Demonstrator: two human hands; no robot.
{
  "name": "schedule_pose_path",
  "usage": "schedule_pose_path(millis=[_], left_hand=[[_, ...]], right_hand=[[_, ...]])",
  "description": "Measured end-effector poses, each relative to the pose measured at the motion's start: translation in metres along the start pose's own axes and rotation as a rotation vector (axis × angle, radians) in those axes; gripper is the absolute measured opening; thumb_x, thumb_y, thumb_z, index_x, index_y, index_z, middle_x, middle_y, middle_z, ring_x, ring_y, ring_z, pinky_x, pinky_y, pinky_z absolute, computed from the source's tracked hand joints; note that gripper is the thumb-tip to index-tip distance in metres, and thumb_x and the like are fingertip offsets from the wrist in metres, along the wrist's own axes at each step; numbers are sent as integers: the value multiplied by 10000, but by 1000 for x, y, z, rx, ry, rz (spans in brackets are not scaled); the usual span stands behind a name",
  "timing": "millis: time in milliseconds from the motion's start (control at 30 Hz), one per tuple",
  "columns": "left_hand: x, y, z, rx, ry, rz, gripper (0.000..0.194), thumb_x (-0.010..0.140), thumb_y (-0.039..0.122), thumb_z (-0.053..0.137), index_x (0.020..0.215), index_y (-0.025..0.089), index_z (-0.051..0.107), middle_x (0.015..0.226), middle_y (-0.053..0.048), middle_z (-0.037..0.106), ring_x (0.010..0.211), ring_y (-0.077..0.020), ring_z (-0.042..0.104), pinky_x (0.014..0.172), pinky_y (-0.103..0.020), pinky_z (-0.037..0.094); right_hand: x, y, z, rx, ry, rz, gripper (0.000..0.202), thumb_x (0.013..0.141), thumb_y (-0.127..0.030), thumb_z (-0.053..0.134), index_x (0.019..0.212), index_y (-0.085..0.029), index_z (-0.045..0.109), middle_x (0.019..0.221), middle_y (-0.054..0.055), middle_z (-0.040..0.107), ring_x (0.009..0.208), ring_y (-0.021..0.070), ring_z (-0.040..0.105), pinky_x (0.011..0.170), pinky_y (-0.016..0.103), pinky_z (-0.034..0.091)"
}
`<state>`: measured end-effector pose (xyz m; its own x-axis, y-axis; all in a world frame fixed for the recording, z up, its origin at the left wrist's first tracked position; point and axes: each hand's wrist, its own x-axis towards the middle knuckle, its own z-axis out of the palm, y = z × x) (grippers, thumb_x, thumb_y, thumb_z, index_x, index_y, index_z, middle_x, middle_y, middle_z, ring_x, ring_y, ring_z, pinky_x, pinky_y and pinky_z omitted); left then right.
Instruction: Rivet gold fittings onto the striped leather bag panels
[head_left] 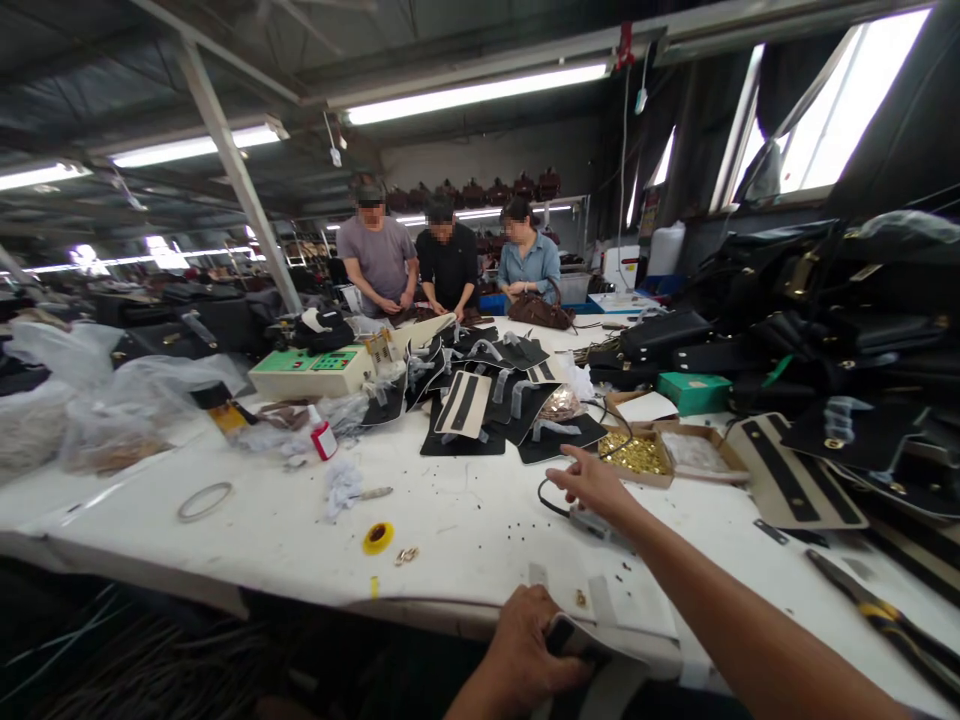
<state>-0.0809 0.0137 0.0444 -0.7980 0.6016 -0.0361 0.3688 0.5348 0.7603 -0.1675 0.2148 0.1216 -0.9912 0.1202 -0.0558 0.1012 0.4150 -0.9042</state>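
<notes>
At the table's front edge, my left hand (525, 645) is closed around a bag panel (600, 655) with black and pale stripes, part of it cut off by the bottom of the view. My right hand (604, 490) reaches out over the white table with its index finger stretched out, and nothing shows in it. Beneath that hand lies a small grey corded device (589, 520), partly hidden. Just beyond its fingertips is a pile of black bag panels (502, 400) with plastic-wrapped fittings. A beige panel with black strips (463, 404) rests on the pile.
A box of gold fittings (634, 452) stands right of the pile; pliers (877, 610) lie at far right. Yellow tape (377, 538), a red-labelled bottle (322, 436) and a control box (313, 374) are at left. Three people (446, 260) work across the table.
</notes>
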Motion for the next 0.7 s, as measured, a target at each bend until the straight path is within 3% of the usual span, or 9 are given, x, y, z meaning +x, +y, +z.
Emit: schedule_pose_path(millis=[100, 233, 467, 567, 700], left_hand=[[-1, -3, 2, -22, 29, -45, 314, 581, 312, 818, 549, 172, 538, 730, 2, 591, 811, -173, 549, 782, -289, 388], [0, -5, 4, -9, 34, -65, 326, 557, 324, 820, 537, 176, 529, 718, -3, 573, 818, -186, 540, 756, -293, 395], [7, -11, 6, 38, 20, -134, 271, 559, 291, 781, 647, 178, 551, 850, -23, 605, 888, -207, 550, 808, -311, 408], [14, -25, 7, 135, -23, -75, 233, 620, 317, 735, 730, 178, 584, 903, -44, 627, 926, -224, 558, 847, -325, 412], [32, -49, 5, 178, -103, 14, 323, 666, 491, 735, 759, 197, 637, 901, -54, 655, 911, -246, 583, 869, -339, 440]], right_hand=[[30, -18, 9, 16, -16, 9, 864, 832, -449, 677, 1528, -88, 313, 920, 100, 690, 644, 175, 654, 454, 240, 445], [43, -27, 24, 43, -60, -22, 851, 846, -445, 653, 1527, -84, 292, 926, 112, 690, 639, 173, 656, 435, 231, 453], [26, -32, 35, 61, -124, -67, 872, 831, -384, 694, 1560, -142, 281, 954, 83, 692, 617, 141, 643, 422, 195, 432], [20, -30, 34, 52, -142, -61, 912, 780, -379, 747, 1558, -170, 319, 921, 64, 705, 601, 145, 650, 431, 203, 457], [18, -27, 27, 7, -145, -63, 981, 754, -446, 757, 1577, -190, 287, 952, 69, 722, 598, 135, 646, 448, 202, 475]])
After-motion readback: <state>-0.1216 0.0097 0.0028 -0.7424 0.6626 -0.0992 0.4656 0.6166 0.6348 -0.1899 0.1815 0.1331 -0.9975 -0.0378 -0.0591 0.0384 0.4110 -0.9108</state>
